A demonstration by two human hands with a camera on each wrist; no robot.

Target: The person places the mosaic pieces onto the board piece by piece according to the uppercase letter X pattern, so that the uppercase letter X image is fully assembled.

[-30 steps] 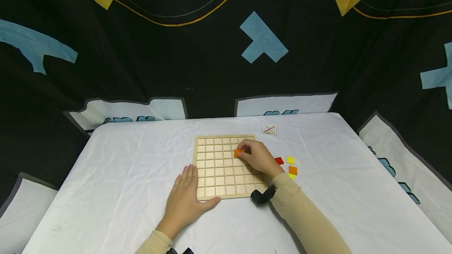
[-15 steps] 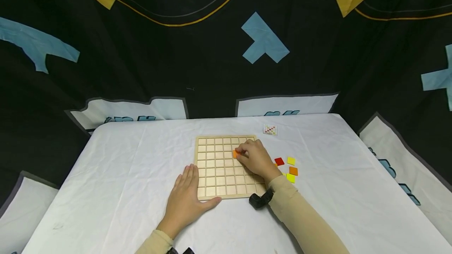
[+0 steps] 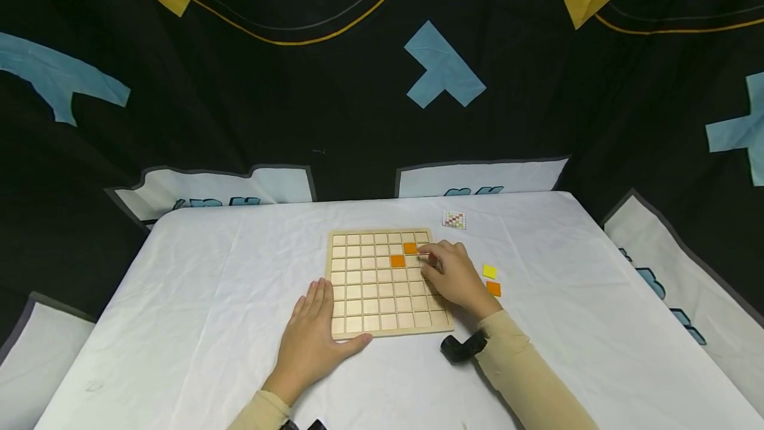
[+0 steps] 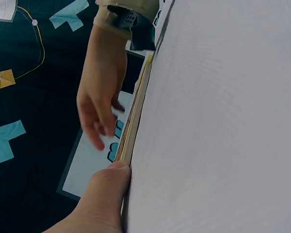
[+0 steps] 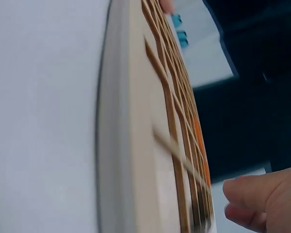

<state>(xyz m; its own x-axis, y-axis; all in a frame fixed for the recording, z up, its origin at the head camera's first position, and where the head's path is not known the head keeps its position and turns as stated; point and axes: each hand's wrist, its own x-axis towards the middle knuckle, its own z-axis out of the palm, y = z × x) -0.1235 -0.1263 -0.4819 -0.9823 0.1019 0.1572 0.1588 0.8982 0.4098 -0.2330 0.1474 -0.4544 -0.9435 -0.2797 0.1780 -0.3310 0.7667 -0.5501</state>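
A wooden grid board (image 3: 364, 324) lies on the white tablecloth. Two orange tiles sit in its cells, one (image 3: 397, 261) diagonally below the other (image 3: 410, 248). My right hand (image 3: 427, 259) hovers over the board's right side, just right of those tiles, fingers loosely bent and holding nothing. In the left wrist view the right hand (image 4: 99, 102) hangs relaxed above the board's edge (image 4: 136, 111). My left hand (image 3: 310, 334) lies flat on the cloth, its thumb (image 4: 109, 187) against the board's near edge. The right wrist view shows the board (image 5: 136, 121) edge-on and my bent fingers (image 5: 262, 199).
A yellow tile (image 3: 489, 271) and an orange tile (image 3: 493, 288) lie loose on the cloth right of the board. A small patterned card (image 3: 454, 219) sits beyond the board's far right corner. Dark patterned cloth hangs behind the table.
My right hand let go of the orange tile in a grid cell and drew back to the right, uncovering a second orange tile. The left hand has not moved.
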